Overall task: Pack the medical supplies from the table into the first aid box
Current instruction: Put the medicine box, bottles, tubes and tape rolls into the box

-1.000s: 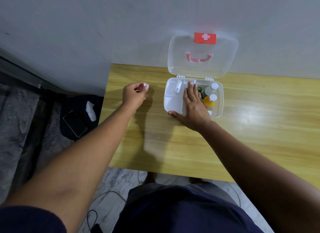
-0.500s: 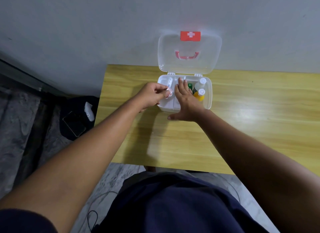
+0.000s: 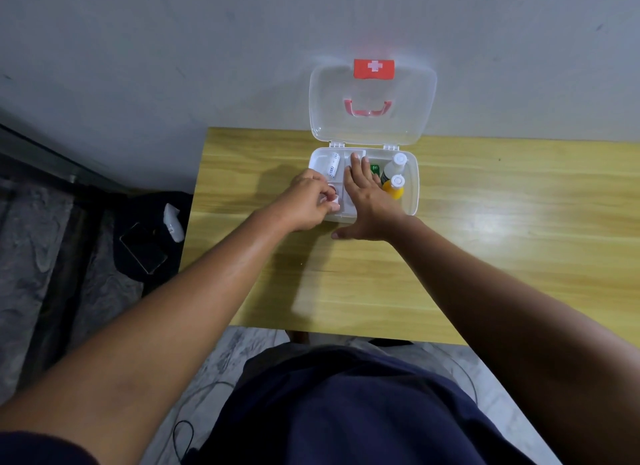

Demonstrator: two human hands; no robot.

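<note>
Pinching a small white roll [image 3: 333, 202] over the box's front-left compartment, left hand [image 3: 306, 205] at frame centre. Lying flat, fingers spread, right hand [image 3: 369, 201] across clear plastic first aid box [image 3: 412, 184]; white tube [image 3: 333, 165] back-left, white bottle [image 3: 393, 168] and orange bottle [image 3: 394, 186] right.

Setting: a plain room in a home, as far as you can tell. Evidence: a small yellow wood-grain table [image 3: 485, 256] pushed against a bare grey wall [image 3: 173, 49]; marbled floor tiles [image 3: 221, 360]; left of your grip, a phone [image 3: 142, 252] on dark cloth [image 3: 152, 208] on the floor.
</note>
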